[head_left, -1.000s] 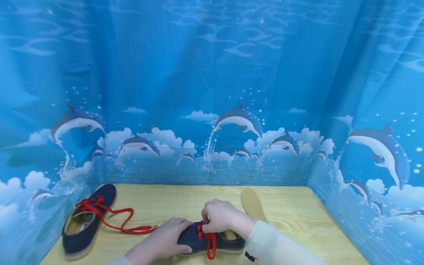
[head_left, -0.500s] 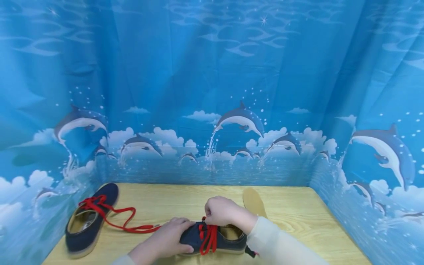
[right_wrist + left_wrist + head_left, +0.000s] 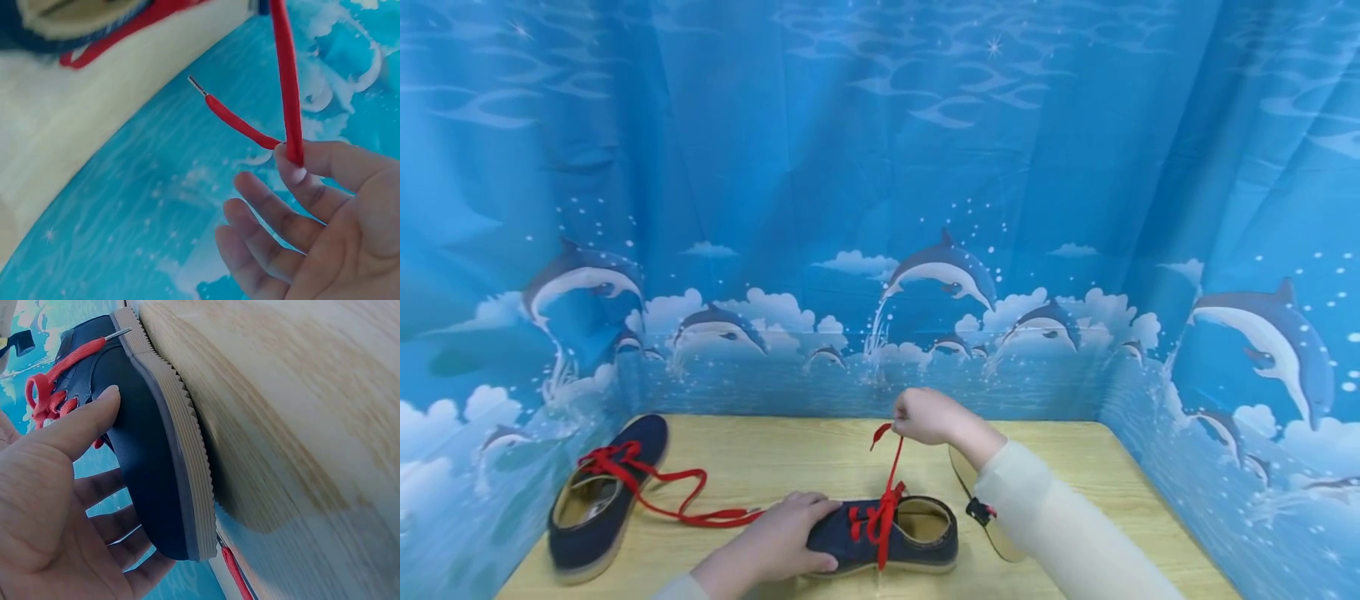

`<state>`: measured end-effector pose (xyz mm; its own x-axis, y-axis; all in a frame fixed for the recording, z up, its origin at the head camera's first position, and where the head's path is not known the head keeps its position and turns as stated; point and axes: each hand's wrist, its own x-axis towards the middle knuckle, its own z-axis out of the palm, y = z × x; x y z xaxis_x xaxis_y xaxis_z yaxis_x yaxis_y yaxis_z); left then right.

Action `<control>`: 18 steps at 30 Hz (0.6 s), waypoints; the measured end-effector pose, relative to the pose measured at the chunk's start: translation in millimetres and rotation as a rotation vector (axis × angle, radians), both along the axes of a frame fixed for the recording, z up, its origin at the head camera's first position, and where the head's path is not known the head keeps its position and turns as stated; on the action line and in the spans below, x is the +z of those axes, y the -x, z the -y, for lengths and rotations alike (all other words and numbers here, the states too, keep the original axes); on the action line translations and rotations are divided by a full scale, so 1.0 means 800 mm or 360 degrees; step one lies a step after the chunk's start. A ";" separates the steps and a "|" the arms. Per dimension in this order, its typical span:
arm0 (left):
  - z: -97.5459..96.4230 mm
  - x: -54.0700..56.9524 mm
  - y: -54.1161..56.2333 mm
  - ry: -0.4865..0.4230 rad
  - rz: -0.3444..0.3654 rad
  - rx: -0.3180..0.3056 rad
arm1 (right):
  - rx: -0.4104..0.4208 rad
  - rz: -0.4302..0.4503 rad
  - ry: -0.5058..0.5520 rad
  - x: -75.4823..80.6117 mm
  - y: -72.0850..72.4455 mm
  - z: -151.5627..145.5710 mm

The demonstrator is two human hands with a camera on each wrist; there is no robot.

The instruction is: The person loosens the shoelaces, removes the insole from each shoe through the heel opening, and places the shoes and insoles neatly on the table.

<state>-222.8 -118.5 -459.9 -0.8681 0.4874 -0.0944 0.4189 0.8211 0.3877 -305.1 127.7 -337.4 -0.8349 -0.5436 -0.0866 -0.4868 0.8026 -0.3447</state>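
Note:
A navy canvas shoe (image 3: 925, 557) lies sideways at the table's front middle, its toe to the left. My left hand (image 3: 778, 537) grips it round the toe, thumb on the near side and fingers on the far side, as the left wrist view shows. Above and behind the shoe, my right hand (image 3: 928, 417) pinches a red shoelace (image 3: 287, 81) between thumb and forefinger. The lace runs taut down to the shoe's eyelets, and its short tipped end sticks out past the fingers. Another lace end with a metal tip (image 3: 119, 334) hangs over the shoe's near side.
A second navy shoe (image 3: 576, 554) stands at the left, its long red lace (image 3: 688, 521) trailing over the wooden table (image 3: 775, 458) towards my left hand. A tan insole (image 3: 1003, 546) lies partly under my right sleeve (image 3: 1060, 517). A blue dolphin curtain (image 3: 850, 167) surrounds the table.
My right hand has risen up and away from the shoe, drawing one lace end out taut. Bunched lace loops over the shoe have narrowed. The left hand holds its place.

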 end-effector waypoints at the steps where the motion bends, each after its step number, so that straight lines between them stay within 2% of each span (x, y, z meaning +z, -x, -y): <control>1: 0.000 0.000 0.001 0.0005 0.0018 0.0007 | -0.0018 -0.0008 -0.0017 0.000 0.004 -0.001; 4: 0.000 0.000 0.002 0.0008 0.0050 0.0013 | -0.0077 -0.0011 -0.0071 -0.006 0.016 -0.004; 6: 0.000 0.000 0.002 0.0006 0.0052 0.0010 | -0.0096 0.0003 -0.0077 -0.017 0.022 -0.006; 13: 0.002 -0.005 0.000 -0.0023 0.0024 -0.0023 | -0.0071 0.0178 -0.0050 -0.072 0.026 -0.019; 16: 0.002 -0.005 0.000 -0.0021 0.0033 -0.0010 | -0.0026 0.0174 -0.0040 -0.078 0.020 -0.019; 18: 0.003 -0.003 -0.001 -0.0021 0.0024 -0.0003 | 0.0039 0.0142 -0.0028 -0.074 0.015 -0.018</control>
<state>-221.9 -120.7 -462.2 -0.8657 0.4903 -0.1010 0.4143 0.8150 0.4051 -317.3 141.8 -396.3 -0.8099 -0.5613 -0.1701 -0.4741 0.7973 -0.3735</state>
